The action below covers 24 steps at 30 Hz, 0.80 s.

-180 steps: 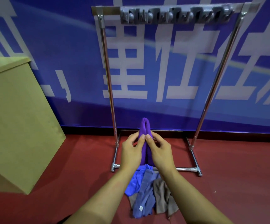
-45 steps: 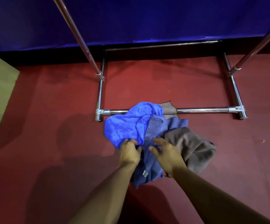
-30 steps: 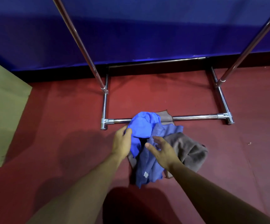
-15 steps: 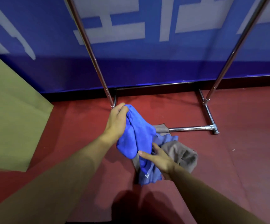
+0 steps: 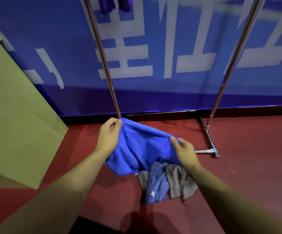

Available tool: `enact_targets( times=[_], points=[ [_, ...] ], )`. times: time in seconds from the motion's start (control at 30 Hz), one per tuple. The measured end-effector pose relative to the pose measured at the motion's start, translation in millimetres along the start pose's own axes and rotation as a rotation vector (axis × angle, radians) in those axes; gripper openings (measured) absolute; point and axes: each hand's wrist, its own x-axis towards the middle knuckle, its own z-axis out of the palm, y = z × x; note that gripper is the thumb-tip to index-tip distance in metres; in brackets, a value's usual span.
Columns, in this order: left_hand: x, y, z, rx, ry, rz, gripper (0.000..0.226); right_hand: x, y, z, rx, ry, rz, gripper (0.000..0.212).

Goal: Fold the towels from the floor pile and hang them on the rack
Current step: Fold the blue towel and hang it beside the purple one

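Note:
A bright blue towel [image 5: 142,149] hangs in the air between my two hands, above the floor pile. My left hand [image 5: 109,135] pinches its upper left corner, and my right hand [image 5: 183,150] pinches the top edge on the right. Below it on the red floor lie a duller blue towel [image 5: 156,184] and a brown towel [image 5: 180,181]. The chrome rack [image 5: 103,59] stands behind, its two uprights rising out of the frame. A purple towel [image 5: 114,4] hangs at the top, mostly cut off.
A tan wooden box [image 5: 15,119] stands to the left against the blue banner wall [image 5: 170,48]. The rack's base bar [image 5: 206,150] lies on the red floor to the right of the pile.
My left hand lifted the bright blue towel off the pile. My right hand came up from the pile and took its other edge, spreading it. The view tilted up.

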Motion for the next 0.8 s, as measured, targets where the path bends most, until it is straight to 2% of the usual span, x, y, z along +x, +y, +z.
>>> enact_targets(
  times=[0.13, 0.33, 0.4, 0.47, 0.53, 0.6, 0.67, 0.73, 0.8],
  points=[
    [-25, -8, -7, -0.003, -0.023, 0.04, 0.021, 7, -22, -13, -0.008, 0.064, -0.019, 0.03],
    [-30, -13, -14, -0.01, 0.002, -0.015, 0.018, 6, -49, -10, -0.004, -0.072, 0.07, 0.037],
    [-29, -9, -13, -0.033, -0.012, -0.018, 0.019, 7, -51, -10, 0.05, -0.103, 0.146, 0.036],
    [-27, -5, -14, -0.033, -0.044, -0.026, 0.022, 9, -53, -11, 0.168, -0.119, 0.27, 0.045],
    [-27, 0, -12, -0.145, -0.074, -0.092, 0.029, 11, -60, -19, 0.309, -0.175, 0.409, 0.053],
    [-28, 8, -8, -0.409, -0.043, -0.271, 0.037, 12, -66, -29, 0.428, -0.305, 0.53, 0.048],
    [-30, 17, -2, -0.554, -0.042, -0.393, 0.043, 11, -72, -34, 0.496, -0.426, 0.597, 0.053],
    [-35, 26, 7, -0.597, -0.127, -0.41, 0.038, 10, -78, -32, 0.528, -0.51, 0.601, 0.057],
    [-41, 35, 16, -0.577, -0.275, -0.352, 0.035, 6, -87, -24, 0.553, -0.563, 0.59, 0.054]
  ],
)
